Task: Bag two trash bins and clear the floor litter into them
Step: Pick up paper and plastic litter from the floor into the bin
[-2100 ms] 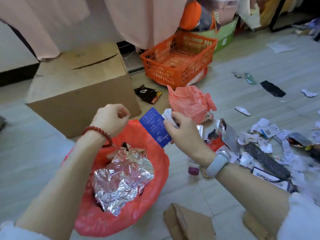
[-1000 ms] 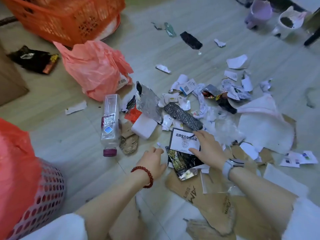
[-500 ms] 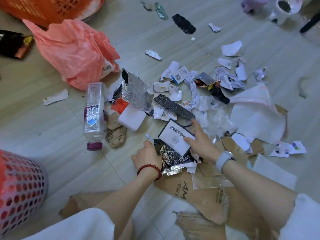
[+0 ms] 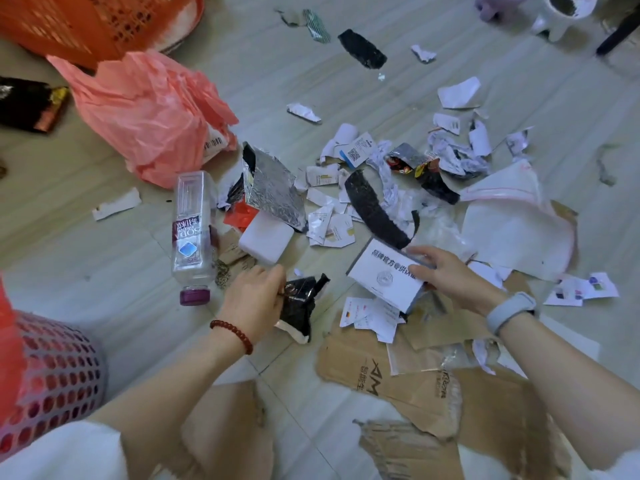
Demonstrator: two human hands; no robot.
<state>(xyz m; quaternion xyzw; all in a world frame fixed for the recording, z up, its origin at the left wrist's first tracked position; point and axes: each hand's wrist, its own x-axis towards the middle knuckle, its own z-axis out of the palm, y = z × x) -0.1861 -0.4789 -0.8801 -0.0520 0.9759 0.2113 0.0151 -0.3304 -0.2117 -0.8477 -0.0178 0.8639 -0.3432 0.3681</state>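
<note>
My left hand (image 4: 254, 301) grips a crumpled black foil wrapper (image 4: 300, 308) just above the floor. My right hand (image 4: 446, 277) pinches a white printed card (image 4: 384, 275) lifted off the litter pile. A pink perforated trash bin (image 4: 52, 372) lined with a red bag (image 4: 8, 344) stands at the lower left edge. Litter covers the floor ahead: a clear soda bottle (image 4: 192, 233), a white block (image 4: 266, 242), a silver foil bag (image 4: 273, 192), paper scraps (image 4: 332, 223) and torn cardboard (image 4: 398, 379).
A loose pink plastic bag (image 4: 152, 116) lies at upper left beside an orange basket (image 4: 93, 22). A black snack packet (image 4: 29, 105) sits at the far left. A white pot (image 4: 561, 12) and a purple pot (image 4: 498, 5) stand at the top right.
I turned from the bin to the litter pile. My left hand has taken hold of the black wrapper and pulled it left; my right hand has lifted the white card.
</note>
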